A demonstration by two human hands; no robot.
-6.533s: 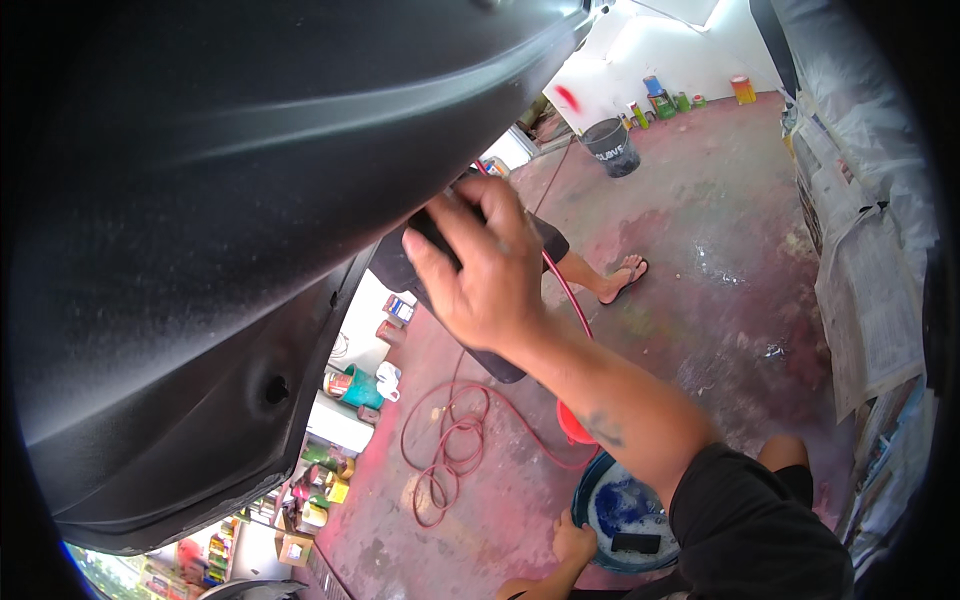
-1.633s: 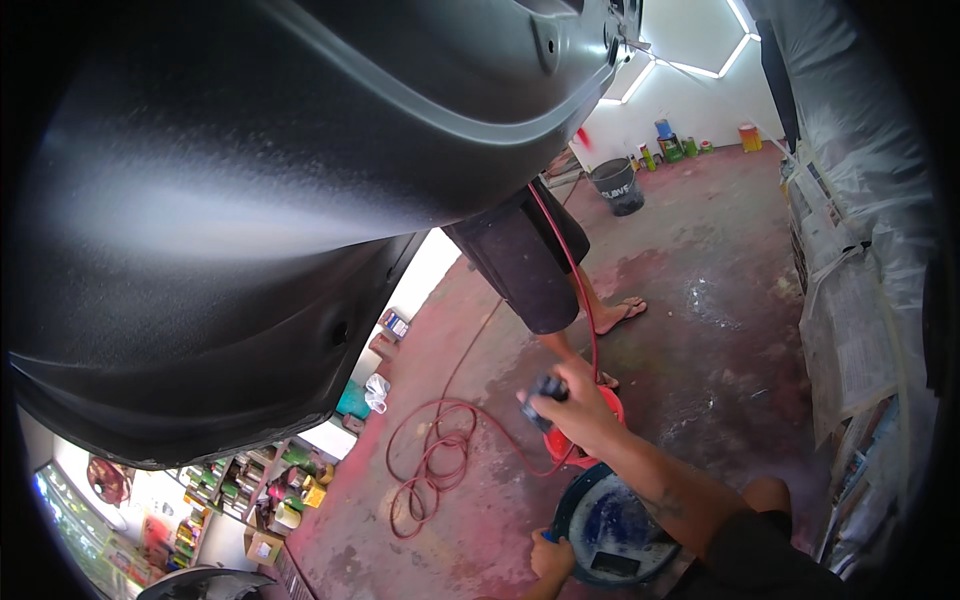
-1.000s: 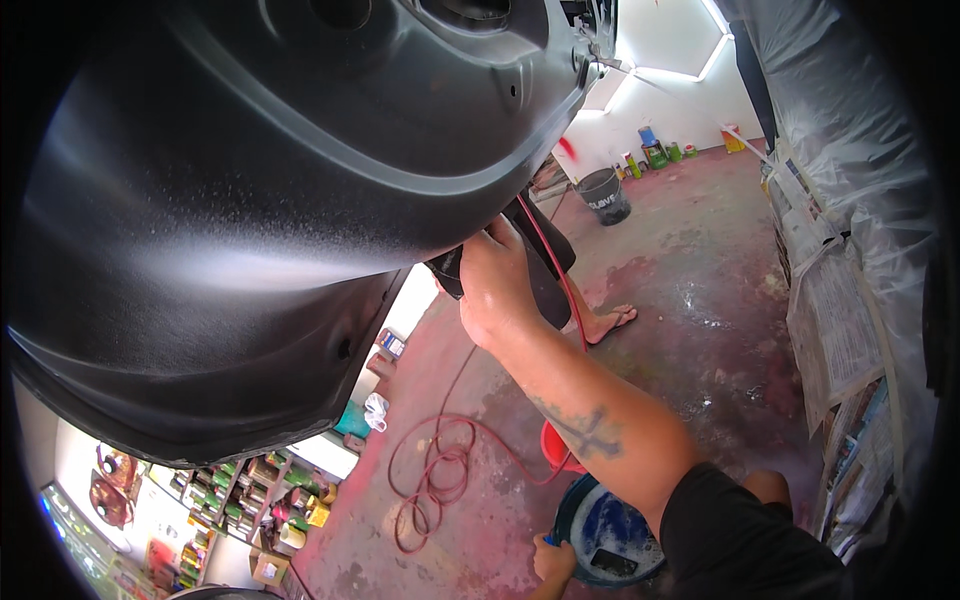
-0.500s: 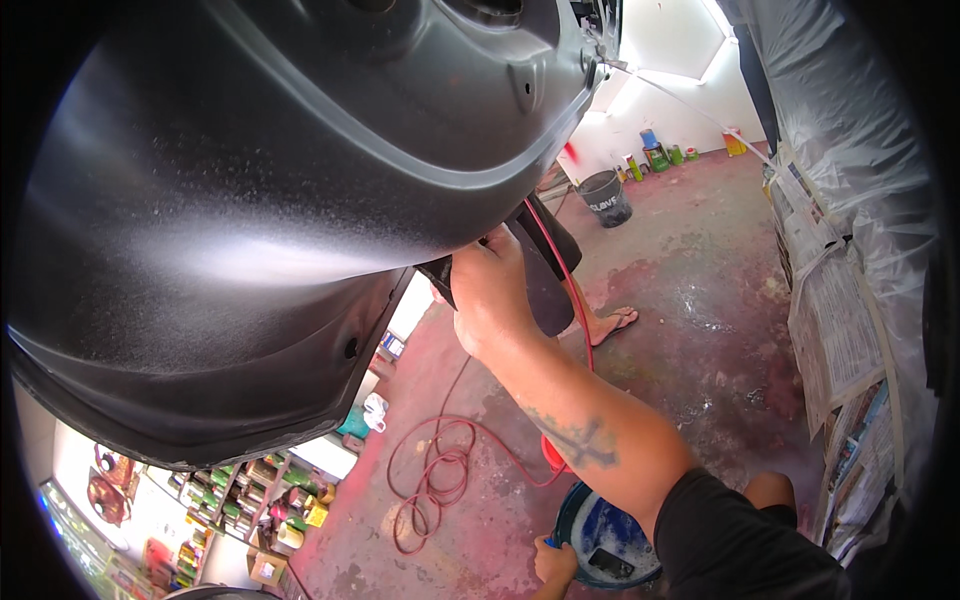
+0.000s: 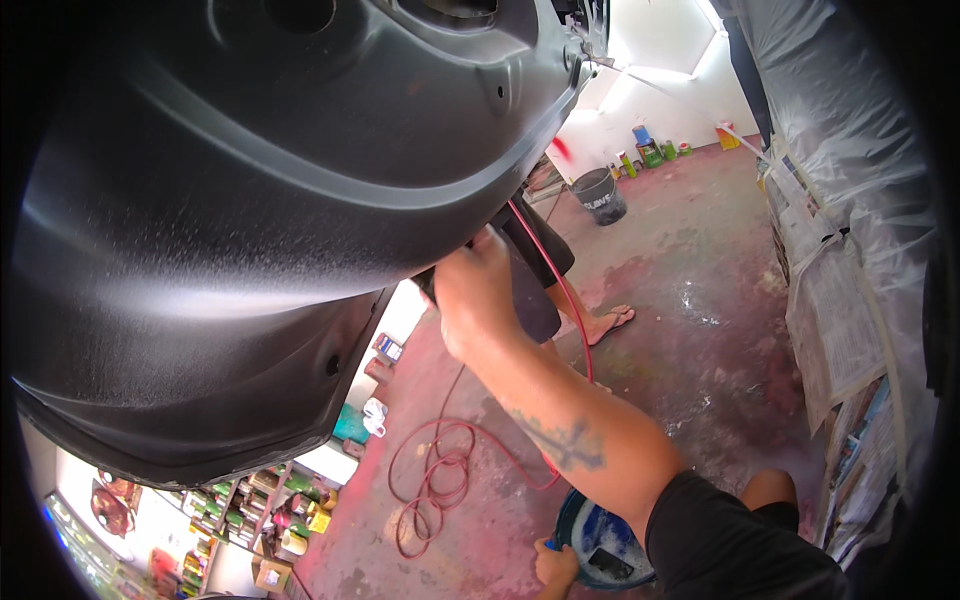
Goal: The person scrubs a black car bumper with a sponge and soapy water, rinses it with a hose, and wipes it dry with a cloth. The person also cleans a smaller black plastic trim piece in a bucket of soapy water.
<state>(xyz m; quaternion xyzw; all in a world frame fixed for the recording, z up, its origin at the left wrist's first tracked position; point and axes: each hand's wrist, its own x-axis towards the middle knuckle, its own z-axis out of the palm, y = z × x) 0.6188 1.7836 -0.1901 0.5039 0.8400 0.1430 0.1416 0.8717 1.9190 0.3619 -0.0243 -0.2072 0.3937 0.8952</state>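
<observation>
- 2 bare hands at work: right hand (image 5: 475, 290) raised to the lower edge of the panel (image 5: 300, 130); left hand (image 5: 557, 566) low, at the basin (image 5: 568, 508).
- Right hand: fingers together and bent around a dark pad (image 5: 425, 283); fingertips hidden from view.
- Pad: located at the panel's lower edge, left of the knuckles. Only 1 corner shows; how much of its face touches the panel, I cannot tell.
- Right forearm (image 5: 560, 420): extended up and leftward from a black sleeve (image 5: 730, 540); dark tattoo near the elbow.
- Left hand: curled, just beside the basin's left rim. 1 small blue piece (image 5: 551, 544) shows at the thumb; whether the fingers grip it or the rim, I cannot tell.
- Basin: dark teal, round, set on the floor (image 5: 700, 250); contains suds and 1 dark block (image 5: 609, 563).
- Panel: black, curved, with pale speckles across its bulge.
- Co-worker: 1 person in dark shorts (image 5: 530, 300) stands beyond the right hand; 1 sandalled foot (image 5: 612, 322) is visible.
- Hose (image 5: 547, 257): red; coils lie on the floor, and 1 run rises beside the shorts.
- Far wall: 1 black bucket (image 5: 600, 195) stands near a row of cans (image 5: 650, 153).
- Right side: clear plastic (image 5: 850, 150) hangs above printed paper (image 5: 835, 340).
</observation>
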